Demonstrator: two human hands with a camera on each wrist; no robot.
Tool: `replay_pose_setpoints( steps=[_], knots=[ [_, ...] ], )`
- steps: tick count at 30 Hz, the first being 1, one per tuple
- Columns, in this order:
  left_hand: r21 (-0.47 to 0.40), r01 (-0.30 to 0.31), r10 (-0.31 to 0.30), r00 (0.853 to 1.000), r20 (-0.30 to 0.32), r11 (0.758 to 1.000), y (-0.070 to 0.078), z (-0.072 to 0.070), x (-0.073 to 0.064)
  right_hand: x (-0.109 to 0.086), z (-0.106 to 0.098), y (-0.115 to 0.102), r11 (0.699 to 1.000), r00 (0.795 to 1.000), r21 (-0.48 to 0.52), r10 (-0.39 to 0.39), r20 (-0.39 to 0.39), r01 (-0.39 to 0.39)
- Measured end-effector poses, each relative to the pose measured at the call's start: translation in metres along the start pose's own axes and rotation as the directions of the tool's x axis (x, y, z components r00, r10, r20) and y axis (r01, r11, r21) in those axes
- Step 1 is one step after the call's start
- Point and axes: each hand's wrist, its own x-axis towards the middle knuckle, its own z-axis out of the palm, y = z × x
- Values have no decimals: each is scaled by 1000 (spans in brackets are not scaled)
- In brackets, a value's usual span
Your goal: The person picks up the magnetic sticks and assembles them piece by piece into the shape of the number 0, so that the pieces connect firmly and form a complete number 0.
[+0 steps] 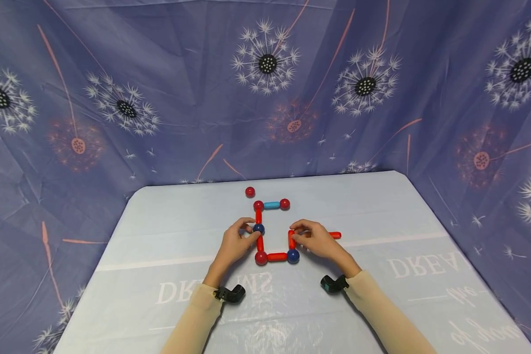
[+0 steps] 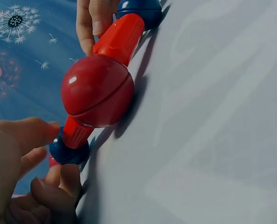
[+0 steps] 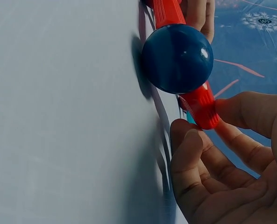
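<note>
A connected figure of balls and rods lies on the table. Thumb and fingers of my left hand [image 1: 235,242] grip a blue ball [image 1: 258,229] midway up its left side. Red rods join that ball to a red ball [image 1: 258,205] above and a larger red ball [image 1: 261,257] below. Along the bottom, a red rod [image 1: 277,256] runs to another blue ball [image 1: 293,256]. My right hand [image 1: 315,240] pinches the upright red rod [image 3: 202,107] by its free end; its other end meets this blue ball. A light blue rod [image 1: 272,205] leads from the top-left ball to a red ball [image 1: 285,204].
One loose red ball [image 1: 250,192] sits near the table's back edge. Another red rod [image 1: 335,235] lies to the right, partly behind my right hand. The white printed cloth [image 1: 363,314] covers the table, and a purple dandelion curtain [image 1: 194,123] hangs behind it.
</note>
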Motion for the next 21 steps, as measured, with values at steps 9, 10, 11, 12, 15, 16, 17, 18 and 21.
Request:
replay_pose_setpoints(
  steps=[9,10,11,12,15,16,17,18,21],
  knots=[
    [13,25,-25,999,-35,1000,-7,5,2,-1,-1,0,1000,1000,6,15,26,-15],
    [9,28,-28,999,-37,1000,-7,5,2,-2,-1,0,1000,1000,2,11,29,-11],
    [5,32,-31,999,-40,999,-7,5,1,-2,-2,0,1000,999,-6,8,34,-8],
    [3,34,-34,999,-40,999,-8,5,1,-3,-2,0,1000,999,-15,7,38,-6],
    [-4,40,-41,998,-42,999,-8,5,1,-7,-2,0,999,999,-32,1,53,1],
    [-9,43,-43,998,-41,999,-8,4,1,-9,-3,0,999,998,-36,2,56,0],
    [-14,44,-45,998,-41,999,-8,4,2,-11,-3,0,999,998,-42,3,58,0],
    [-18,45,-45,998,-39,999,-9,4,2,-14,-3,-1,999,998,-42,4,61,-2],
    [-30,47,-48,998,-34,998,-9,3,3,-22,-4,-1,999,998,-51,2,68,2]
  ],
)
